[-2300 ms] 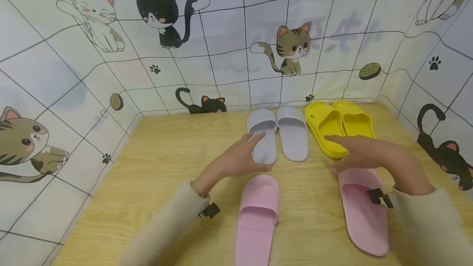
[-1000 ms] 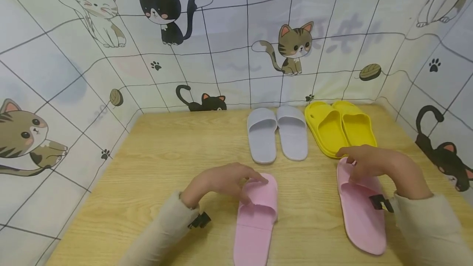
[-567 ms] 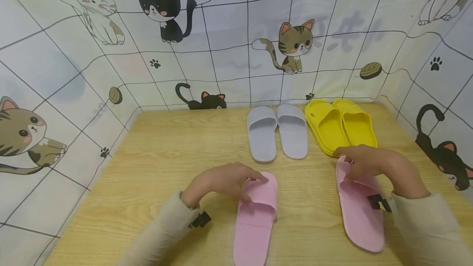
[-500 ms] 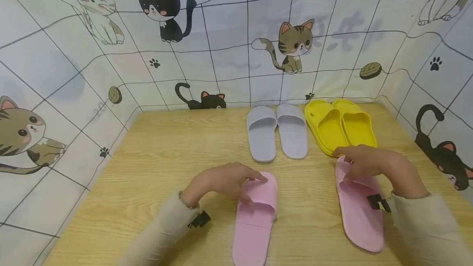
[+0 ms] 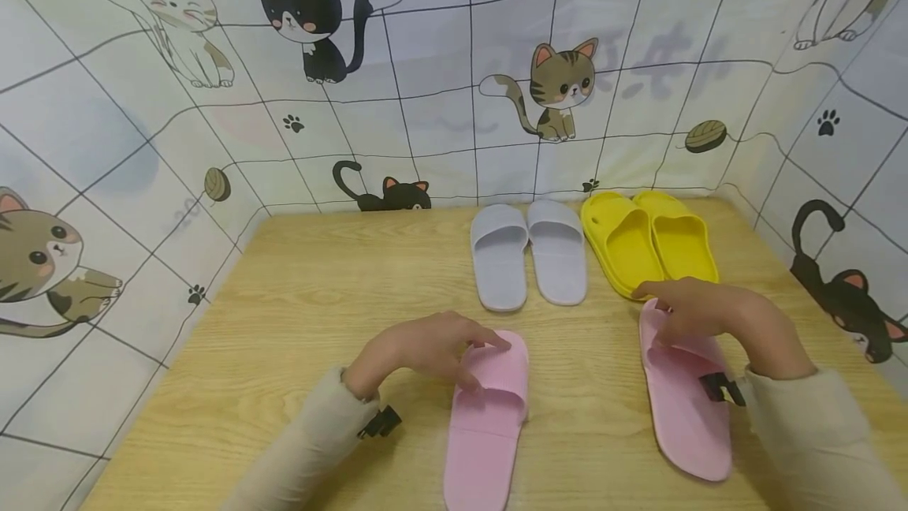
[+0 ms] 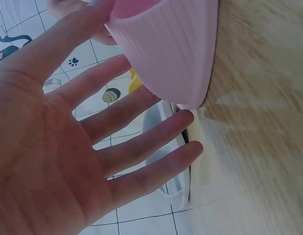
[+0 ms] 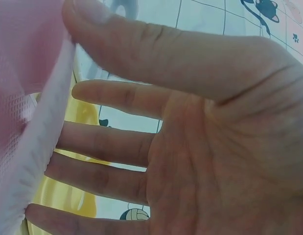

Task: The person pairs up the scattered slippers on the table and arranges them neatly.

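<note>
The first pink slipper [image 5: 482, 448] is lying at lower centre and the second pink slipper [image 5: 691, 416] at lower right, well apart, both toes pointing toward the top of the frame. Earlier, both hands were hovering higher up; now the left hand [image 5: 440, 345] is reaching over the first one's strap, its grip pinching it with thumb and index finger, the other fingers stretching fairly straight. The right hand [image 5: 709, 314] is likewise pinching the second one's strap, its grip spanning from thumb to fingertips. Both slippers are lying nearly where they were.

Beneath them the desk [image 5: 340, 274] is showing pale wood grain. Toward its back edge, right of centre, grey slippers [image 5: 500, 274] are sitting side by side, and yellow slippers [image 5: 631, 255] are resting just beside them. A white wall [image 5: 433, 46] is rising behind and at both sides, showing black grid lines, cats, paw prints and yarn balls.
</note>
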The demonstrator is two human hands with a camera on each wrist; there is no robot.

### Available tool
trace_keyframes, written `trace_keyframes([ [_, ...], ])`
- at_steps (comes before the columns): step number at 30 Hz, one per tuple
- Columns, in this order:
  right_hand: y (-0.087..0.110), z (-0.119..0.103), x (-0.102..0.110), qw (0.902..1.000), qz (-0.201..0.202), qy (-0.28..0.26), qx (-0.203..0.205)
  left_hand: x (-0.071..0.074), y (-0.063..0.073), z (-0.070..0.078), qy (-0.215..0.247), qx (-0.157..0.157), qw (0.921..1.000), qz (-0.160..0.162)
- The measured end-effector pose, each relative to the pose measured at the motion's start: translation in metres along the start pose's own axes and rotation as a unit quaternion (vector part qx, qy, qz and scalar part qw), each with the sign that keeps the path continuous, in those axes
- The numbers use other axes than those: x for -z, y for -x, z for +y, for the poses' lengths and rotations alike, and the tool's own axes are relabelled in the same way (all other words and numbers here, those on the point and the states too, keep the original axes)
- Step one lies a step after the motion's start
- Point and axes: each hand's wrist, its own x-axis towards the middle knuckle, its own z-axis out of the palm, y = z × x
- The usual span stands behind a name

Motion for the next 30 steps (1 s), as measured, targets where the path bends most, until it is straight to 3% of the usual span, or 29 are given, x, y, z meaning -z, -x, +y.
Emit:
trace_keyframes([
  [13,-0.0042,0.0032,-0.0016,0.9999,0.008,0.01,0.011,-0.0008,-0.0023,-0.0023,-0.012,-0.003,0.9999,0.003],
  [30,-0.0073,0.0003,-0.0029,1.0,0.002,0.0,-0.005,-0.0026,-0.0027,-0.0049,0.0,-0.007,1.0,-0.002],
])
